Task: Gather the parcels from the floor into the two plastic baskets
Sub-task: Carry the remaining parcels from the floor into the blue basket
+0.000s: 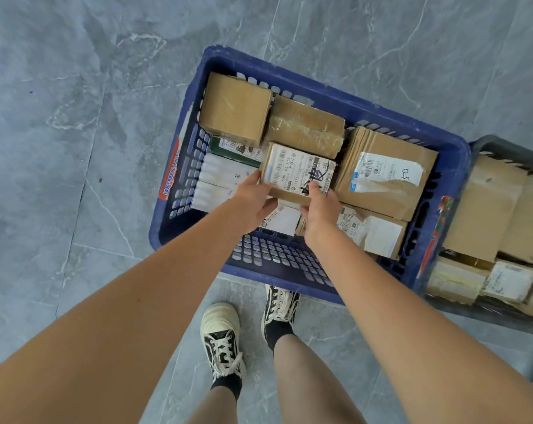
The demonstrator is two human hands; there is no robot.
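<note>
1. Left hand (253, 203) gripping the near-left corner of a small labelled parcel (299, 174), thumb along its left edge, fingers curled under.
2. Right hand (320, 212) holding the same parcel at its near edge, fingertips over the scribbled label, the rest of the hand below the box.
3. Parcel held flat, label up, over the middle of the blue basket (335, 108), above the lower layer; whether already resting on the boxes beneath cannot be told.
4. Around it: a plain brown box (234, 108) at the far-left corner, a taped brown box (308, 127) just beside that, a larger labelled carton (384, 172) to the right, white packets (225, 179) along the left wall.
5. Grey basket (504, 145) touching the blue one on the right, also packed with cartons.
6. Grey tiled floor (75, 117) showing no loose parcels in view.
7. Step in hand, by judgement: placing this parcel into the blue basket, late in the gathering.
8. Next move calls for lowering it level onto the layer below, then loosening both hands and drawing them back without tipping neighbours.
</note>
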